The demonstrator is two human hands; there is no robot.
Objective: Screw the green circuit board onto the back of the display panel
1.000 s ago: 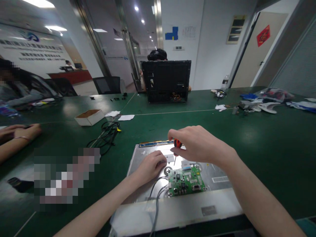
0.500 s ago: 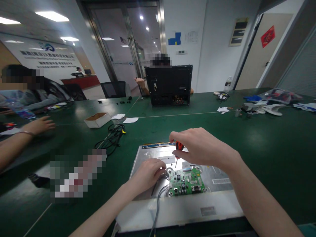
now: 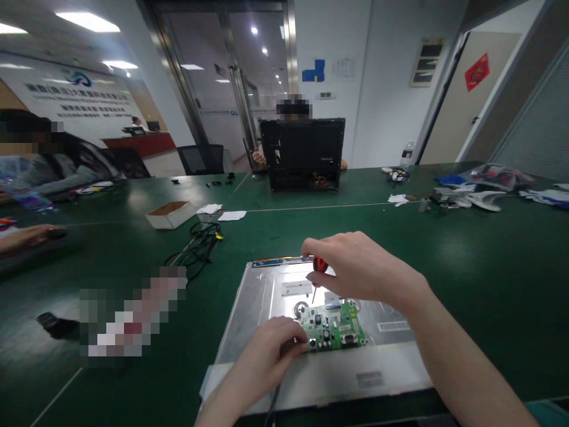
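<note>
A metal-backed display panel point(image 3: 258, 290) lies face down on the table before me. On its back sits a green circuit board point(image 3: 333, 326). My right hand point(image 3: 364, 264) grips a screwdriver point(image 3: 320, 264) by its red and black handle; the thin shaft points down, its tip just above the board's upper left part. My left hand point(image 3: 278, 344) is closed at the board's lower left edge, fingertips touching or very near it. What those fingers pinch is hidden. A dark cable point(image 3: 273, 403) comes out from beneath this hand.
Black cables point(image 3: 200, 243), an open box point(image 3: 171, 214) and papers point(image 3: 232, 216) lie left of centre on the green table. Opposite, a person sits behind an upright black monitor housing point(image 3: 304, 154). Another person's hand point(image 3: 38, 234) holds a dark object at left. Plastic bags point(image 3: 498, 176) lie far right.
My left hand has moved down from the board's upper left corner to its lower left edge, covering the cable there. The right hand keeps the screwdriver in almost the same spot.
</note>
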